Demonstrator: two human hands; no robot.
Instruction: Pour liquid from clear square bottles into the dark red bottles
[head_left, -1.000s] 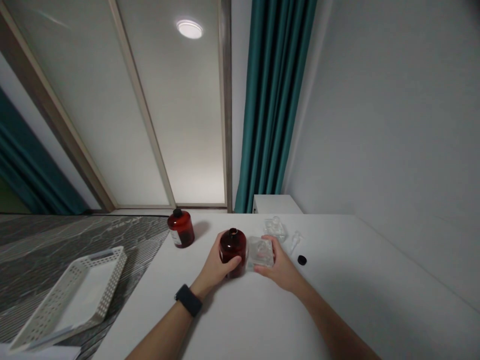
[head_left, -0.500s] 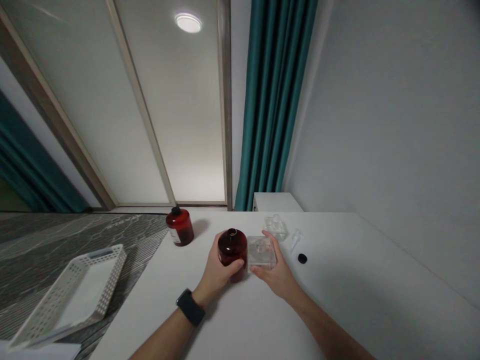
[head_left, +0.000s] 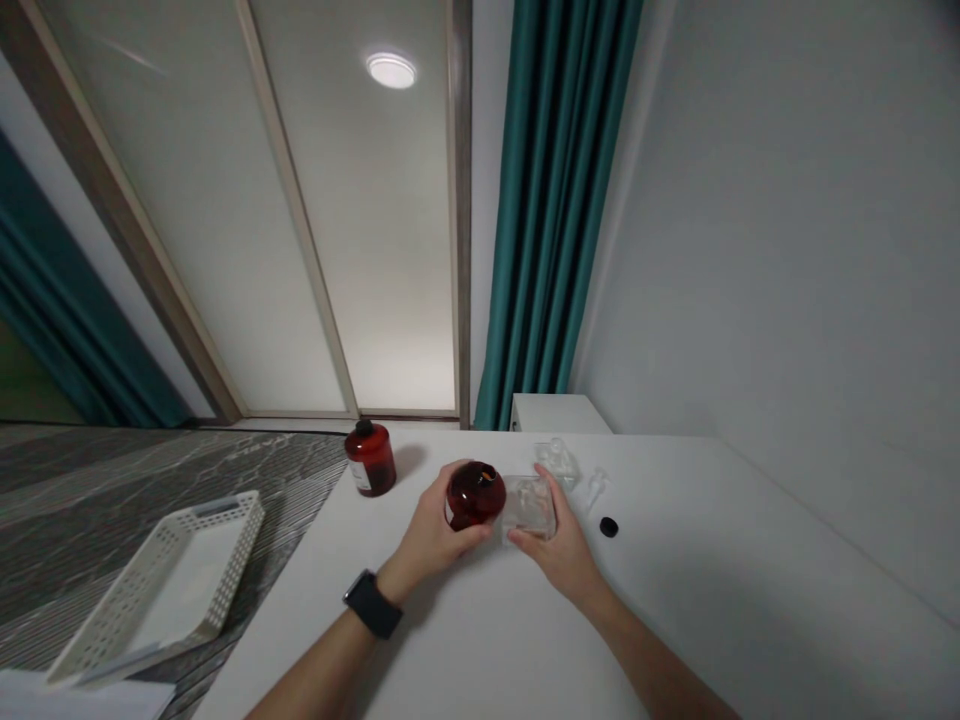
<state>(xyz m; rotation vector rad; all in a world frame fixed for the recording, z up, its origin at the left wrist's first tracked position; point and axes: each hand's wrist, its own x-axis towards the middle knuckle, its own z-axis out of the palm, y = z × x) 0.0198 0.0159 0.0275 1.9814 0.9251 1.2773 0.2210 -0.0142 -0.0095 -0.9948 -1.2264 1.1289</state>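
Note:
My left hand (head_left: 435,525) is wrapped round a dark red glass bottle (head_left: 474,497) with no cap on its neck. The bottle leans to the right, its mouth toward a clear square glass bottle (head_left: 529,507). My right hand (head_left: 561,545) grips that clear bottle by its sides, upright on or close to the white table (head_left: 480,650). A round black cap (head_left: 608,527) lies right of my right hand. Behind it are a clear lump-shaped piece (head_left: 556,460), perhaps glass or plastic, and a small clear piece (head_left: 596,487). Whether liquid is flowing I cannot tell.
A second red bottle (head_left: 371,460) with a black cap and a label stands at the table's far left edge. Lower left is a white perforated basket (head_left: 214,590) on a grey patterned surface (head_left: 82,500). A white cabinet (head_left: 559,412) stands beyond the table, near a green curtain (head_left: 551,200).
The red bottle has gone from upright to tilted rightward, its mouth nearer the clear bottle. My right hand still holds the clear bottle. The whole view has shifted slightly.

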